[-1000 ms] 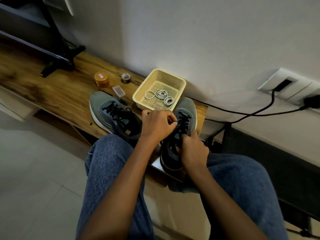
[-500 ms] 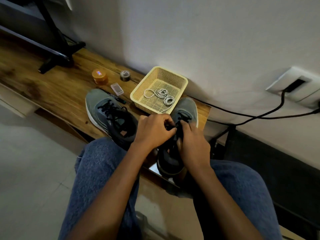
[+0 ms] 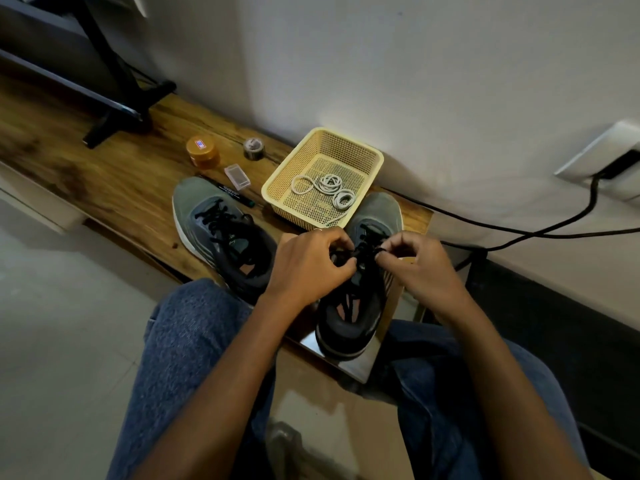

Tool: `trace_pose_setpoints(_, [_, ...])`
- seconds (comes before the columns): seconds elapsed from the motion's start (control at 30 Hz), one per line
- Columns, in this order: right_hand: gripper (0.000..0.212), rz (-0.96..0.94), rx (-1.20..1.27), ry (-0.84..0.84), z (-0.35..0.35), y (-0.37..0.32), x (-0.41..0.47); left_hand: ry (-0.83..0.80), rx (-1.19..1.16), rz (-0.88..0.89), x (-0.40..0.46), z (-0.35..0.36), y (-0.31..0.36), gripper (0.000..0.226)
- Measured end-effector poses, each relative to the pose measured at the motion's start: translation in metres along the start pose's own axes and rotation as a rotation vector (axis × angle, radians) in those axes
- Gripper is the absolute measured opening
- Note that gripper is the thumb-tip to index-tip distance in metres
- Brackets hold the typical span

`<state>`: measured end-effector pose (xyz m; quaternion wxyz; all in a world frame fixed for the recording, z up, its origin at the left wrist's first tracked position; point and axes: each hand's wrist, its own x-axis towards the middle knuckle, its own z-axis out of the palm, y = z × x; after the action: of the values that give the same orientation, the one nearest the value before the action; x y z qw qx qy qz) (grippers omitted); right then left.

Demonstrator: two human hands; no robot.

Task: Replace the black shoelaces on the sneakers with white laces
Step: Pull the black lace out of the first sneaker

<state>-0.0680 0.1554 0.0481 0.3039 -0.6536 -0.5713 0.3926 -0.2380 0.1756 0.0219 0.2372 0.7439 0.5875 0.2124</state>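
- Black shoelace (image 3: 360, 252) runs taut between both hands, over the upper eyelets of the right-hand sneaker (image 3: 360, 292), a grey-green trainer with a dark heel collar that sits toe-away at the near edge of a wooden shelf (image 3: 114, 188).
- Left hand (image 3: 308, 265) is curled, thumb and forefinger pinching the lace just beside the sneaker's tongue.
- Right hand (image 3: 419, 268) is curled too, fingertips pinching the other part of the same lace just right of the eyelets.
- Second sneaker (image 3: 221, 233), left of the left hand, is laced in black and untouched.
- White laces (image 3: 329, 188) lie coiled in a cream plastic mesh basket (image 3: 346, 147) just beyond the hands, touching or nearly touching the held sneaker's toe.
- Handling, as a judgement: the lace looks thin, soft and limp, so it should slide if pulled near each eyelet rather than from a far end; the stiffer tip is the best place to pinch for threading.
- The sneaker seems light and may shift, so steadying its side would help.
- Beyond the left hand sit an orange jar (image 3: 202, 152), a small clear box (image 3: 237, 176) and a marker (image 3: 232, 194).
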Motion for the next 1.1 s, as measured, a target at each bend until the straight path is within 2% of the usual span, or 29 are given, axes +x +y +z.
trace_pose_setpoints(0.1, [0.008,0.105,0.337,-0.073,-0.008,-0.005,-0.006,-0.006,0.018,0.035,0.0,0.004,0.005,0.024])
trace_pose_setpoints(0.17, [0.011,0.105,0.47,-0.031,-0.016,-0.009,-0.008,-0.01,0.022,0.056,0.0,0.006,0.006,0.026])
trace_pose_setpoints(0.3, [0.014,0.135,0.76,0.27,-0.027,-0.01,-0.006,-0.02,0.044,0.062,0.0,0.01,0.005,0.025])
trace_pose_setpoints(0.43, [0.006,0.133,0.868,0.594,-0.033,0.004,-0.002,0.008,0.056,0.075,0.0,0.013,0.006,0.024])
trace_pose_setpoints(0.53, [0.01,0.092,0.904,0.851,-0.042,0.009,0.0,0.011,0.058,0.069,0.0,0.014,0.005,0.022])
trace_pose_setpoints(0.63, [0.011,0.098,0.853,0.989,-0.048,0.011,0.001,0.011,0.059,0.068,0.001,0.015,0.005,0.022])
trace_pose_setpoints(0.73, [0.016,0.187,0.722,0.881,-0.048,0.013,-0.002,0.009,0.057,0.069,0.001,0.015,0.005,0.022])
trace_pose_setpoints(0.8, [0.025,0.242,0.595,0.668,-0.046,0.012,-0.005,0.008,0.055,0.069,0.001,0.016,0.005,0.022])
trace_pose_setpoints(0.87, [0.021,0.266,0.45,0.444,-0.042,0.012,-0.006,0.006,0.055,0.068,0.002,0.016,0.005,0.023])
trace_pose_setpoints(0.93, [0.021,0.266,0.286,0.3,-0.038,0.015,-0.005,0.003,0.051,0.068,0.002,0.016,0.005,0.023])
trace_pose_setpoints(1.0, [0.026,0.256,0.036,0.251,-0.034,0.02,-0.002,0.0,0.049,0.066,0.002,0.015,0.005,0.023])
trace_pose_setpoints(1.1, [0.039,0.261,-0.346,0.264,-0.031,0.026,0.0,-0.006,0.011,0.052,0.001,0.014,0.005,0.023])
